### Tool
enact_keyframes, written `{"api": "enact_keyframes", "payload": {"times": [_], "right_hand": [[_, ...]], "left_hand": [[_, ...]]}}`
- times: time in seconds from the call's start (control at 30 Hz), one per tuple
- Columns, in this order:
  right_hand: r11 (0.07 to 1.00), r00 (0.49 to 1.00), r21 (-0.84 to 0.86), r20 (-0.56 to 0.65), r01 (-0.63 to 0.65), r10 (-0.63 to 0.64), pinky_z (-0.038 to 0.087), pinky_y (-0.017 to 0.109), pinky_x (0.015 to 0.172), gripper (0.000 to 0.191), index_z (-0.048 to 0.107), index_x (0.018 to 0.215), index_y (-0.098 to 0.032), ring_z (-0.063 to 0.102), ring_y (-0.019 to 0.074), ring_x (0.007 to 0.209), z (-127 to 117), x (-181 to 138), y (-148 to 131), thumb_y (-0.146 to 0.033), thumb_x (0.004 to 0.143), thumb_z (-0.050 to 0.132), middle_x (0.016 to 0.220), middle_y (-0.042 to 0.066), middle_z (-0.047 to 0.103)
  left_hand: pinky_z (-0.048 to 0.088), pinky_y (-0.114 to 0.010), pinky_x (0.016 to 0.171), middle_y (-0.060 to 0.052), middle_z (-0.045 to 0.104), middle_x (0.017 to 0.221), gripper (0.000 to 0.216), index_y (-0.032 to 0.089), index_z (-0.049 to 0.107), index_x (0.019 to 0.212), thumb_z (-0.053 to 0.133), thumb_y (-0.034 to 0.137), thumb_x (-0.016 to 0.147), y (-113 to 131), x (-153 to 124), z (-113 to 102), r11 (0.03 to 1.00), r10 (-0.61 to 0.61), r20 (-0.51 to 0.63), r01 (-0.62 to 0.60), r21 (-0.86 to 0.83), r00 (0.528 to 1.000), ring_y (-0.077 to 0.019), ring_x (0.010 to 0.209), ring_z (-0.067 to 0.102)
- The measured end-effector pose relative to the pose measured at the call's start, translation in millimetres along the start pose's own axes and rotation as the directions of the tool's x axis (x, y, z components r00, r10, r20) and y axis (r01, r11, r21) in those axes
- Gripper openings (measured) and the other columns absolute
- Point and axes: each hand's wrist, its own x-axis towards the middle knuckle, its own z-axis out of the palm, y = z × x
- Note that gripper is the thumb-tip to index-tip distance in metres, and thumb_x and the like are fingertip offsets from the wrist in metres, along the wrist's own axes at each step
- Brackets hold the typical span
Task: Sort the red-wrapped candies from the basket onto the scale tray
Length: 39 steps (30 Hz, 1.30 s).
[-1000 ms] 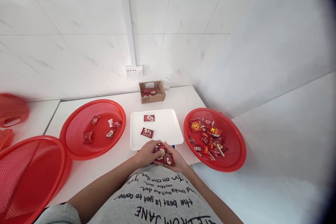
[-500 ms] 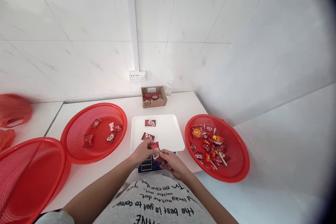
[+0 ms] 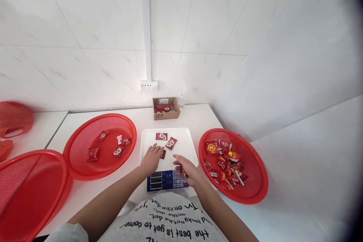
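My left hand (image 3: 151,159) lies with fingers outstretched over the left part of a white scale tray (image 3: 185,141). Its fingertips partly cover a small dark red wrapped packet (image 3: 163,154). Two more red packets with white print, one flat (image 3: 161,136) and one slanted (image 3: 171,143), rest farther back on the tray. Over the tray's front right edge, my right hand (image 3: 189,172) curls its fingers around a dark red packet (image 3: 183,171), of which only a part shows. Below the hands is the scale's blue keypad panel (image 3: 167,180).
At right stands a red basket (image 3: 259,174) of mixed red packets. Another red basket (image 3: 70,155) at left holds several packets; a third basket (image 3: 53,196) overlaps its front. Behind the scale is a cardboard box (image 3: 167,115) with packets, near the wall socket (image 3: 149,86).
A red packet that was between both hands now lies slanted on the tray. My hands have moved apart, and the left one has spread its fingers over the nearest packet.
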Motion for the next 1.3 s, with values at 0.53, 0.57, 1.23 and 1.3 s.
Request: {"api": "enact_keyframes", "payload": {"times": [0.53, 0.57, 1.23, 1.3], "right_hand": [[0.908, 0.984, 0.388, 0.021, 0.156, -0.178, 0.046, 0.026, 0.061, 0.036, 0.050, 0.093, -0.022, 0.056, 0.0117, 0.062, 12, 27, -7, -0.015, 0.061, 0.066, 0.071, -0.002, 0.059], [0.900, 0.978, 0.404, 0.047, 0.165, -0.201, 0.048, 0.028, 0.066, 0.037, 0.050, 0.095, -0.023, 0.059, 0.0128, 0.068, 16, 28, -9, -0.017, 0.063, 0.066, 0.077, -0.001, 0.060], [-0.073, 0.743, -0.925, 0.346, 0.374, -0.573, 0.019, 0.051, 0.102, 0.035, 0.054, 0.115, -0.024, 0.025, 0.0293, 0.131, 6, 61, -2, -0.016, 0.082, 0.051, 0.134, 0.011, 0.043], [-0.035, 0.743, -0.927, 0.322, 0.375, -0.587, 0.024, 0.047, 0.100, 0.028, 0.057, 0.107, -0.021, 0.037, 0.0273, 0.121, 4, 56, 0, -0.015, 0.080, 0.051, 0.122, 0.012, 0.049]], "left_hand": [[0.047, -0.027, 0.064, -0.004, 0.061, 0.078, 0.021, 0.014, 0.054, 0.094, 0.052, 0.024, 0.075, 6, -43, -28, 0.628, -0.350, 0.122, 0.329, -0.705, 0.929, -0.0124, 0.065, 0.058], [0.047, -0.026, 0.064, -0.003, 0.061, 0.077, 0.022, 0.014, 0.054, 0.093, 0.056, 0.025, 0.074, 5, -47, -31, 0.557, -0.369, 0.141, 0.340, -0.758, 0.919, -0.0115, 0.064, 0.057], [0.040, -0.034, 0.089, -0.008, 0.060, 0.109, 0.032, 0.023, 0.062, 0.105, 0.046, 0.011, 0.080, 12, -11, -33, 0.982, -0.177, -0.072, 0.172, -0.073, 0.982, -0.0223, 0.102, 0.056], [0.036, -0.037, 0.093, -0.009, 0.057, 0.112, 0.033, 0.023, 0.060, 0.108, 0.049, 0.013, 0.080, 13, 2, -33, 0.985, -0.166, -0.066, 0.168, 0.039, 0.984, -0.0252, 0.107, 0.052]]}}
